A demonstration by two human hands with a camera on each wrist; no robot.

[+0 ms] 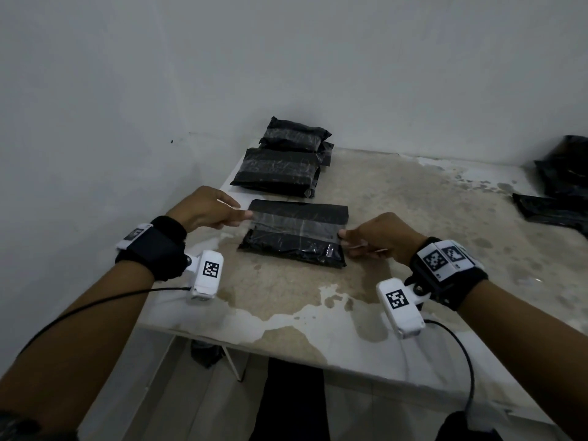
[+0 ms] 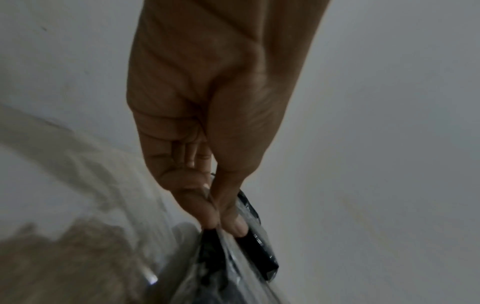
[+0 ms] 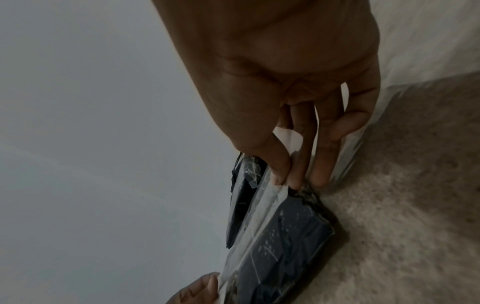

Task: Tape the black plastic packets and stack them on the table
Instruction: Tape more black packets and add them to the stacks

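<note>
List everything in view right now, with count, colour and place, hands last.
Black plastic packet under work: one, black, table centre, between both hands.
Clear tape strip: one, transparent, stretched across that packet.
Taped black packets: at least two, black, stacked at the far left corner.
Loose black plastic packets: several, black, right table edge; count unclear.
Stained table: one, beige and white, against the wall.
Left hand: pinches the tape's left end.
Right hand: pinches the tape's right end.

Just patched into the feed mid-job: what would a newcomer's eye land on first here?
First, the black packet at the table's centre, with clear tape stretched across it, the left hand and right hand each pinching an end. Behind it, taped packets sit piled near the wall; more black packets lie at the far right.
</note>
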